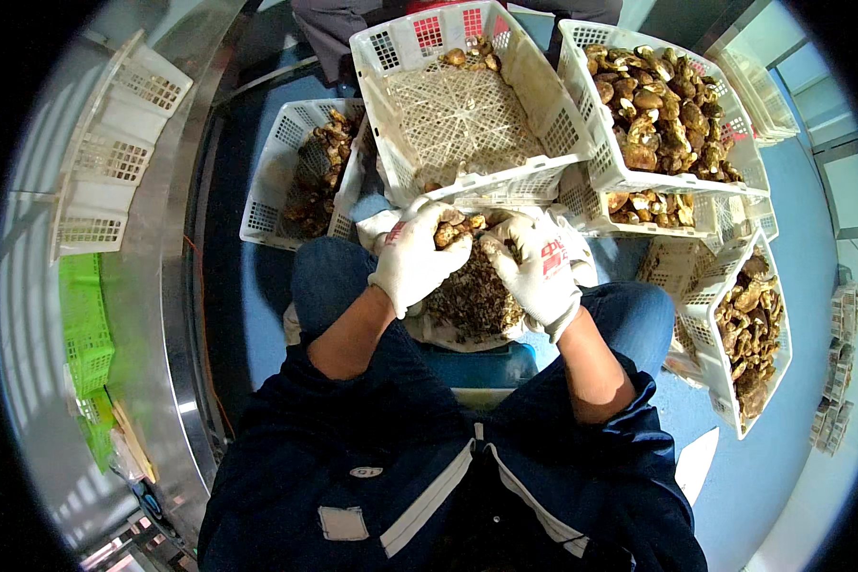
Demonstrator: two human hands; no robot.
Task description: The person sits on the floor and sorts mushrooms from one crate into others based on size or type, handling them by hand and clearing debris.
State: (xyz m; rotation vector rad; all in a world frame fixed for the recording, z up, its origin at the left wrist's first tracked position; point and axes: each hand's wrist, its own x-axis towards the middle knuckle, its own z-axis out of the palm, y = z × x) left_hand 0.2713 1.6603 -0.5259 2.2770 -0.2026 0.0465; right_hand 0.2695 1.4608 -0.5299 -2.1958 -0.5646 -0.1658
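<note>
Both my hands wear white work gloves with red print and meet above my lap. My left hand (416, 252) is closed around a small brown mushroom (456, 230), its thumb and fingertips pressed to it. My right hand (536, 265) sits close by on the other side, fingers curled in beside the mushroom; what it grips is hidden. Beneath the hands, a heap of dark crumbly trimmings (472, 300) lies on pale cloth between my knees. Just beyond stands a large white plastic crate (467, 114), with a few mushrooms in its far corner and near edge.
To the right, stacked white crates (672, 181) are heaped with mushrooms, and a tilted crate (725, 315) holds more. At the left stands a smaller mushroom crate (267, 205). A metal counter edge (176, 315) runs along the left, with a green basket (88, 329) beyond it.
</note>
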